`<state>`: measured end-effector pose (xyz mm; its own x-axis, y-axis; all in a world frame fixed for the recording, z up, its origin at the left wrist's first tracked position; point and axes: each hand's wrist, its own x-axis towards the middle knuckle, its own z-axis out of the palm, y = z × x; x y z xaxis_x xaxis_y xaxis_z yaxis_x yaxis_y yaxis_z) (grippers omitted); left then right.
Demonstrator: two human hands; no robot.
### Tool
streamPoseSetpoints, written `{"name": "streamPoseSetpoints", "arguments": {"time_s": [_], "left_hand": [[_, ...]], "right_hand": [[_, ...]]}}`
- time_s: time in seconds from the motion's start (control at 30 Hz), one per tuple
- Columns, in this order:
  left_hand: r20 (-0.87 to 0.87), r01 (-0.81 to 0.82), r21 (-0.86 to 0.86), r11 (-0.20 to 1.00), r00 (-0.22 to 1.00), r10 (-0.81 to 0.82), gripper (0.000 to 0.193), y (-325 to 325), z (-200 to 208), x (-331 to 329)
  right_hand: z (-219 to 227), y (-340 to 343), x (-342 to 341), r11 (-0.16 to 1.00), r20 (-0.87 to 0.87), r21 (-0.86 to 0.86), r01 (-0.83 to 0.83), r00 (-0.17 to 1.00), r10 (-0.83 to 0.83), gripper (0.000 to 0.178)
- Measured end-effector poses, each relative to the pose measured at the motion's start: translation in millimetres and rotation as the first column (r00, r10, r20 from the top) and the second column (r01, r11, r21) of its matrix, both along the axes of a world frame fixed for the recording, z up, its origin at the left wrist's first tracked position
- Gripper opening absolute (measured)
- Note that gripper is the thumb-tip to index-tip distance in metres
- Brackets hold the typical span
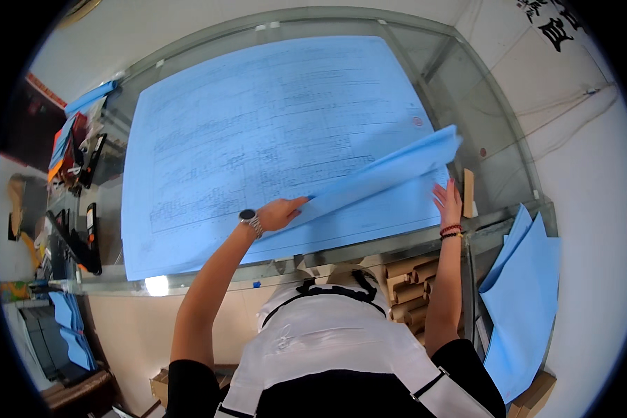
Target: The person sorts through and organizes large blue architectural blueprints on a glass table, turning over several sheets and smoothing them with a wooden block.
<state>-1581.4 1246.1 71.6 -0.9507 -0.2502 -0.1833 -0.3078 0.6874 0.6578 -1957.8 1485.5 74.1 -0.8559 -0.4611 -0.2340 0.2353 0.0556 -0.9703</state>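
A large blue drawing sheet (258, 132) covered in fine lines lies spread over a glass-topped table (488, 118). Its lower right corner is folded up and over into a long blue flap (397, 171). My left hand (280, 212), with a wristwatch on the wrist, pinches the near end of that flap. My right hand (448, 202), with bead bracelets at the wrist, lies flat with fingers spread on the sheet's right edge under the flap. A small wooden block (469, 193) stands just right of my right hand.
More blue sheets (522, 299) hang off a stack at the lower right. Cardboard tubes (407, 285) lie under the table's front edge. A cluttered shelf with dark tools and a blue folder (80, 153) runs along the left. White wall lies beyond the table.
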Motion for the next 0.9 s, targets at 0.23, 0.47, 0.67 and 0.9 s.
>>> {"name": "streamPoseSetpoints", "arguments": {"time_s": [0.23, 0.47, 0.67, 0.9], "left_hand": [[-0.007, -0.036, 0.337, 0.941, 0.999, 0.041, 0.035, -6.7, -8.5, 3.7], [0.112, 0.015, 0.358, 0.934, 0.992, -0.059, 0.031, -7.1, 8.6, -8.5], [-0.01, 0.039, 0.289, 0.957, 0.999, -0.037, 0.045, -7.9, 4.5, -5.9], [0.195, -0.061, 0.208, 0.976, 0.981, 0.02, 0.08, 17.1, 43.5, 11.6]], "right_hand": [[-51.4, 29.0, 27.3, 0.988, 0.068, 0.137, 0.069, 0.995, -0.078, 0.063], [-52.7, 40.3, 33.3, 0.996, 0.181, 0.016, 0.086, 0.98, -0.088, 0.06], [-47.7, 32.6, 58.7, 0.883, -0.752, 0.077, 0.464, 0.608, -0.254, 0.052], [-31.1, -4.1, 92.2, 0.99, 0.09, -0.142, 0.006, 0.996, 0.007, 0.077]]}}
